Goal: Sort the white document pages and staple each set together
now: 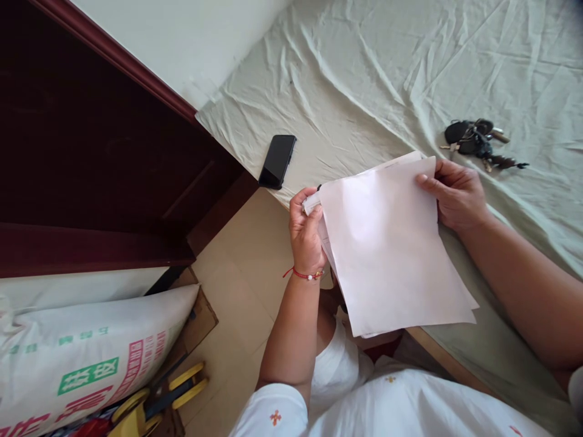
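Several white sheets of paper (387, 255) hang in front of me, the top one blank, with the edges of others showing behind it. My left hand (307, 233), a red string bracelet at its wrist, is closed on the upper left corner of the stack. Between its thumb and fingers there is also a small whitish piece, perhaps folded paper, and a bit of something dark; I cannot make them out exactly. The upper right corner is pinched by my right hand (458, 191), thumb on the front and fingers behind.
A black phone (277, 161) lies near the edge of the sheet-covered bed (355, 91). Farther right is a bunch of keys (478, 142). Dark red wooden furniture (100, 133) stands at left, above a printed white sack (91, 358), a cardboard box (204, 315) and yellow wheels (189, 385).
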